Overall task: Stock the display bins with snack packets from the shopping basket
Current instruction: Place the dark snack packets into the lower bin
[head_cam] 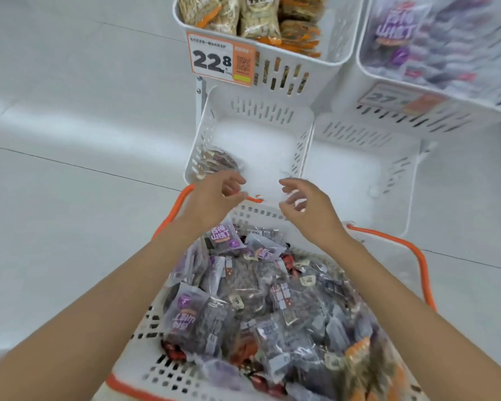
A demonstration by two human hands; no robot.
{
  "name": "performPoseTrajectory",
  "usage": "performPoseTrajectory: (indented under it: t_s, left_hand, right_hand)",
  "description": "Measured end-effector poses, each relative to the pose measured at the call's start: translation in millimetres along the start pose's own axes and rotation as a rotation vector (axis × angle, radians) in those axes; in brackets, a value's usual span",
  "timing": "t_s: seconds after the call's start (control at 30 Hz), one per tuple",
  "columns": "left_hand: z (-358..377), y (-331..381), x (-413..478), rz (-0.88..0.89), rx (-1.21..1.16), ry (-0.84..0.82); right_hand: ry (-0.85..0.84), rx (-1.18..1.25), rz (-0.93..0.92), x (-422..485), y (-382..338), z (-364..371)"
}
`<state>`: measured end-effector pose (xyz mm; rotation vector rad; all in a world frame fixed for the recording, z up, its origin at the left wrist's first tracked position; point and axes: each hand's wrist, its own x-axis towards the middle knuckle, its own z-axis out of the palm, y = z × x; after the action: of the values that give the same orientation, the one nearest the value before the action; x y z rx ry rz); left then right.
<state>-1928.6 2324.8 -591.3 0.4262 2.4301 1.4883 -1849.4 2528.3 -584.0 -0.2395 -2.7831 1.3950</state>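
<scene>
Both hands, left (214, 195) and right (307, 209), hover above the shopping basket (145, 342) of snack packets (243, 308), fingers loosely curled, holding nothing.

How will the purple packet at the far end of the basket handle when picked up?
Probably floppy: the purple packet looks like thin film, creased and tilted against the other packets. Likely light, as it sits on top of them. Its glossy surface may be slippery; flat, so unlikely to roll.

Shopping basket (156, 369) was seen white, slotted, edged in orange. Snack packets (258, 299) within basket were printed purple, grey, red. Display bins (272, 111) beyond basket: white, slotted. Price tag (214, 60) beyond basket was printed white, orange, black numerals.
</scene>
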Motion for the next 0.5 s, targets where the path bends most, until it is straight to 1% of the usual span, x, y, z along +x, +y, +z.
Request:
performPoseTrajectory:
  t_s: [0.07, 0.13, 0.17, 0.23, 0.27, 0.3, 0.33, 0.4, 0.43, 0.47, 0.5]
  left_hand:
    - [13.5, 1.9, -21.3, -0.014, -0.007, -0.047]
    - [25.2, -1.8, -40.7, -0.046, -0.02, -0.104]
    - [30.1, -5.6, -49.8, -0.068, -0.022, -0.128]
    - [39.4, -9.0, -67.5, -0.107, 0.007, -0.162]
    - [43.0, -10.4, -75.7, -0.13, 0.027, -0.181]
    - [46.0, -12.7, -82.7, -0.159, 0.034, -0.202]
    - [48.5, -14.8, -89.3, -0.186, 0.034, -0.227]
    - [51.4, -19.0, -100.2, -0.216, 0.039, -0.261]
    - [52.1, -20.8, -103.9, -0.224, 0.049, -0.266]
    - [52.3, -18.8, -108.2, -0.219, 0.068, -0.273]
    - [53.1, -16.6, -111.0, -0.215, 0.086, -0.297]
  right_hand:
    - [-0.153, -0.122, 0.047, -38.4, 15.0, -9.6]
    - [-0.329, -0.319, 0.145, -70.8, 34.6, -12.0]
    - [-0.356, -0.423, 0.208, -84.7, 44.7, -9.9]
    - [-0.338, -0.621, 0.335, -107.4, 68.5, 0.4]
    - [-0.362, -0.68, 0.373, -118.1, 78.4, 8.2]
    - [-0.396, -0.683, 0.4, -128.2, 85.4, 16.8]
    - [-0.395, -0.619, 0.413, -136.4, 89.1, 24.3]
    - [-0.259, -0.289, 0.441, -144.0, 88.3, 29.6]
    - [-0.183, -0.118, 0.435, -143.4, 81.5, 26.8]
    - [-0.142, 0.006, 0.412, -141.0, 72.2, 21.3]
    - [-0.138, 0.081, 0.365, -138.9, 61.9, 14.6]
